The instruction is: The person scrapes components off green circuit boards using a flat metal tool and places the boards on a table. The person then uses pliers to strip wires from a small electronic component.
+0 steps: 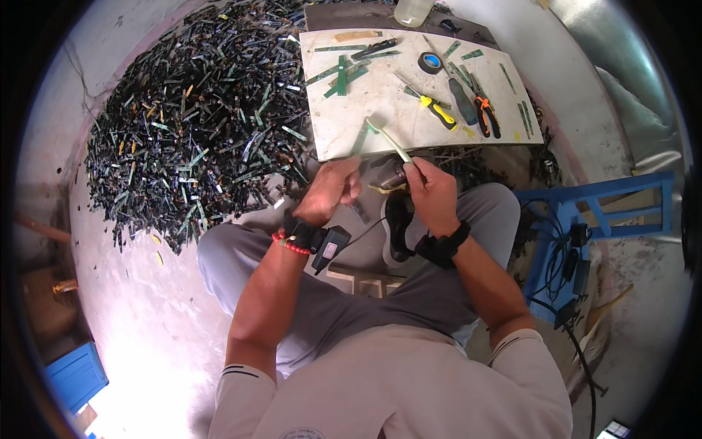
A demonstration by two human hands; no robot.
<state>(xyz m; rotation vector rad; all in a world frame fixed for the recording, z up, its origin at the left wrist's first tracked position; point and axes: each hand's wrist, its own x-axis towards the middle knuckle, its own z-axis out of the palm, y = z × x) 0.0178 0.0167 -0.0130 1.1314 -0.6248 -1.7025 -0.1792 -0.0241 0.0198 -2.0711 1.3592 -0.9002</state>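
Observation:
My right hand (433, 194) is closed around the handle of a pale toothbrush (397, 143). The brush's head lies over the near part of a white board (475, 137), close to the upper end of a narrow green circuit board strip (361, 137). That strip is pinched in my left hand (335, 192), its lower end hidden by the fingers. Farther back on the board lie several loose green strips (341, 76). To the right are a yellow-and-black screwdriver (439, 114), a dark-handled tool (462, 101) and orange-handled pliers (485, 115).
A large heap of dark and green strips (197, 124) covers the floor at left. On the board are a black tape roll (430, 63) and a black tool (373, 50). Behind stands a clear jar (413, 12). A blue chair (592, 208) with black cables is at right.

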